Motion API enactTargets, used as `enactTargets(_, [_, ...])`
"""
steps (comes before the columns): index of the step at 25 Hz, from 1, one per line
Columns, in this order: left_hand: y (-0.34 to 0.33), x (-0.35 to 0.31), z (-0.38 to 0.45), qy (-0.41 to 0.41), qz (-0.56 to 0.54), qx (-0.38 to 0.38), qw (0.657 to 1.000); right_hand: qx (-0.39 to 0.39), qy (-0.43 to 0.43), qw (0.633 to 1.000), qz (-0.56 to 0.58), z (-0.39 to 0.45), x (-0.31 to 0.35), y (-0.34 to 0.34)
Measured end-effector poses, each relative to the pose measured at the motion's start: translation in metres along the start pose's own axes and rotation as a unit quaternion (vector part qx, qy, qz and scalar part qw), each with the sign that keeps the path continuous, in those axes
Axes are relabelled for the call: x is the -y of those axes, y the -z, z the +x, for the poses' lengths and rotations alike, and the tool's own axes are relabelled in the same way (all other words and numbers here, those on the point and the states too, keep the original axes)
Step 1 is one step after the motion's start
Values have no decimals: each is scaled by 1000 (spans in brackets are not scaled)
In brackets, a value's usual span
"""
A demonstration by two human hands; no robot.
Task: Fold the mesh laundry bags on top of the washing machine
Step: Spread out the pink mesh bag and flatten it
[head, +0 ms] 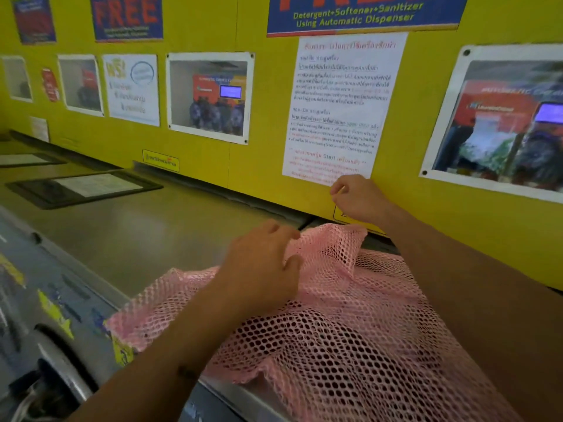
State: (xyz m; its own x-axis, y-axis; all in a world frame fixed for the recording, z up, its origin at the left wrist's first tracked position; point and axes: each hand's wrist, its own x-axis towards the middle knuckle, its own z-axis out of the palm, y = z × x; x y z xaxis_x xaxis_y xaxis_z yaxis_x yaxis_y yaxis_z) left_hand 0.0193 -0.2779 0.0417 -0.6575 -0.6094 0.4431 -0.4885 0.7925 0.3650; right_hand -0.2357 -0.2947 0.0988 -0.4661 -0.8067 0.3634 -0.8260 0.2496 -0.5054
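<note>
A pink mesh laundry bag [350,336] lies crumpled on the steel top of the washing machine [146,239], spilling over its front edge. My left hand [262,266] rests on the bag's upper left part, fingers curled into the mesh near a raised fold. My right hand [356,196] is lifted above the bag's far corner, close to the yellow wall, fingers pinched together; a thin light strand seems to run from them, but I cannot make out what it is. The right forearm crosses above the bag's right side.
A yellow wall [259,166] with posters and a white notice [341,105] rises just behind the machine tops. A black-framed sheet [85,187] lies on the neighbouring machine to the left. The machine's front panel with stickers [54,315] drops away at the lower left.
</note>
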Motion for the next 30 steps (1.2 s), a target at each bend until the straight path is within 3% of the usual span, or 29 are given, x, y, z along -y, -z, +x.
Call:
enactTargets(3, [-23,7,9,25,32,234,971,73,41,994,-76,-13,7,8])
enactTargets(5, [-25,15,11,12,31,282,959,183,58,971,-146,-24,5,-4])
enactTargets(7, [-22,17,11,4,-17,272,962,258,28,943,-210,-28,0,-20])
enactTargets(12, [-15,15,3,-26,14,169,985,223,11,914,-338,-14,4,-46])
enactTargets(14, [-16,17,1,-27,22,162,986,261,20,899,-351,-9,11,-62])
enactTargets(16, [-19,20,7,4,32,208,978,285,35,914,-288,-3,13,-74])
enactTargets(19, [-24,29,29,70,101,254,959,204,28,964,-167,-1,19,-59])
enactTargets(21, [-27,43,48,103,127,272,948,203,21,962,-182,-8,21,-35])
enactTargets(25, [-25,77,74,120,144,280,941,279,10,922,-269,-54,20,20])
enactTargets(28, [-22,66,76,99,218,187,953,333,-50,865,-373,-98,-2,47])
enactTargets(30, [-27,48,73,55,151,171,972,333,-103,854,-387,-122,-30,60])
